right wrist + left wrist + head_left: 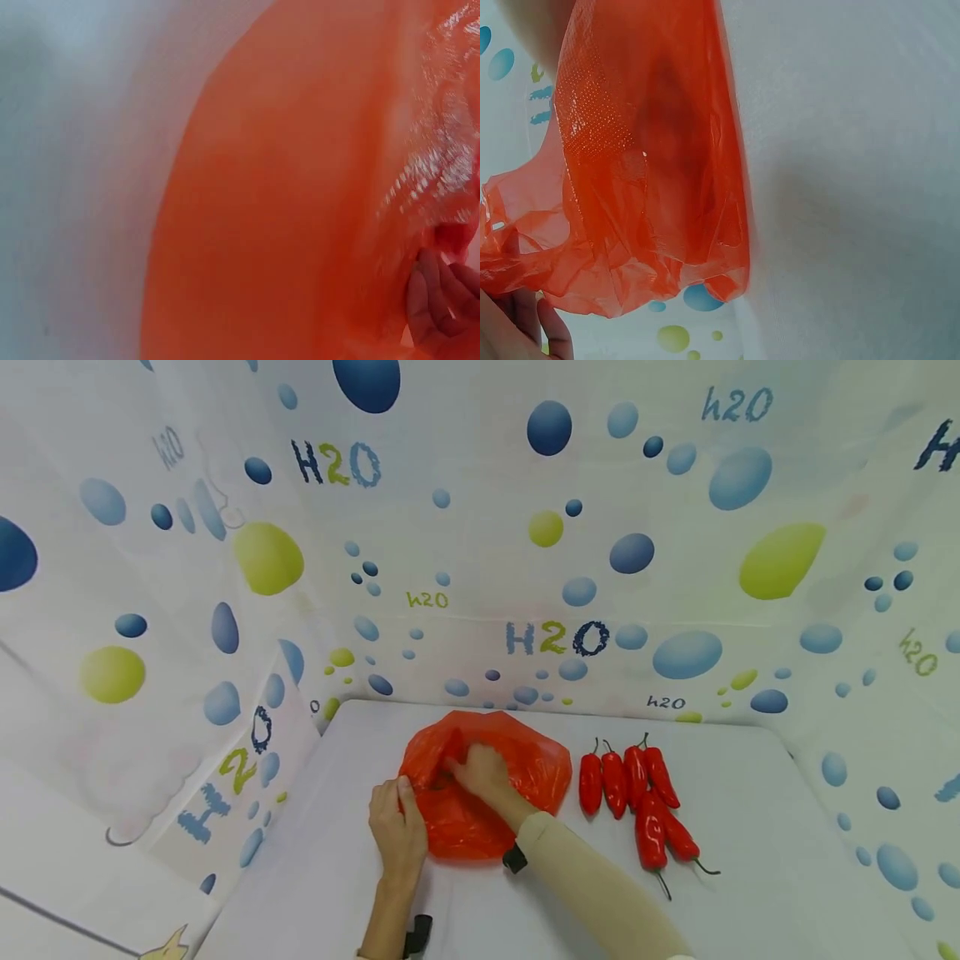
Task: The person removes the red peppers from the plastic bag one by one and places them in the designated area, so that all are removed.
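Note:
A thin red plastic bag (536, 768) lies on the white table with its mouth gathered open. At its left side, my left hand (397, 831) grips the bag's edge between thumb and fingers; in the left wrist view its fingers (551, 330) are below the crumpled rim. My right hand (483, 772) reaches into the mouth of the bag. In the right wrist view, its bent fingers (439, 292) are close to a dark red patch; whether they hold anything is unclear. Through the plastic in the left wrist view, a dark shape shows. Several red chili peppers (590, 783) lie right of the bag.
The white table (750, 810) extends around the bag and the peppers. Two of the peppers lie nearer the front, stems pointing towards me. A white curtain (480, 552) with blue and green spots hangs behind and along the sides.

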`<state>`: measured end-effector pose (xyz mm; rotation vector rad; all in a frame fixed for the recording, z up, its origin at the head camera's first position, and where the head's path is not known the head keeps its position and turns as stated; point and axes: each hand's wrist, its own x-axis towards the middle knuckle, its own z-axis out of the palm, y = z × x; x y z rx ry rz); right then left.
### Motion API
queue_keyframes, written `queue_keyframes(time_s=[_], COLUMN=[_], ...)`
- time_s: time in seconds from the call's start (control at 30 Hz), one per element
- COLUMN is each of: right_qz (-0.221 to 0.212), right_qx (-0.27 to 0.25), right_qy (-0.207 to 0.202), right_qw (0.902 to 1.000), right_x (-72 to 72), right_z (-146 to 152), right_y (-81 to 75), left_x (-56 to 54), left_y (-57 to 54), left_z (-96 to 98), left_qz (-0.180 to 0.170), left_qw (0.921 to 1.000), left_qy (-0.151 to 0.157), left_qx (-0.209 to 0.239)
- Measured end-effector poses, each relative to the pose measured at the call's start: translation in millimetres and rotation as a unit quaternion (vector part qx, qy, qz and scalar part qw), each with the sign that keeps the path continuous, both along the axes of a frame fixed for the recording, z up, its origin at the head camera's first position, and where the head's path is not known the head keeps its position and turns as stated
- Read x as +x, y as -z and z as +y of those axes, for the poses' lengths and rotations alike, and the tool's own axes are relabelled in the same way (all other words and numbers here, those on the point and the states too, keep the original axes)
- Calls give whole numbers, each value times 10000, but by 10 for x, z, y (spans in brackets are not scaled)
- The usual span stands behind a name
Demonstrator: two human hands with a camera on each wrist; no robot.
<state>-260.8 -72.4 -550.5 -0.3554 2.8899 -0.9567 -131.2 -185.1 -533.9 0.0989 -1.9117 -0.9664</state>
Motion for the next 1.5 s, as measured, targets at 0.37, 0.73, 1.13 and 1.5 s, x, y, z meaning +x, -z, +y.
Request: queue_keyframes(time_s=[0.37, 0.73, 1.13, 1.5], right_qz=[-600, -624, -1122, -1157], right_qx=[-286, -998, -1322, -2014], right_qy=[537, 625, 974, 1077], right_qw=[9963, 9911, 9800, 9667], right_x=[57, 92, 124, 179], right_z=[-80, -11, 86, 197], right_y=[-49, -43, -46, -145], left_x=[-1, -3, -6, 1], left_y=[-5, 19, 57, 47], left_z=[4, 4, -13, -38], left_qz=[-31, -40, -63, -221], left_qw=[9999, 9997, 9996, 9988], left_qy=[-33, -19, -70, -37], left_qx=[109, 258, 276, 436])
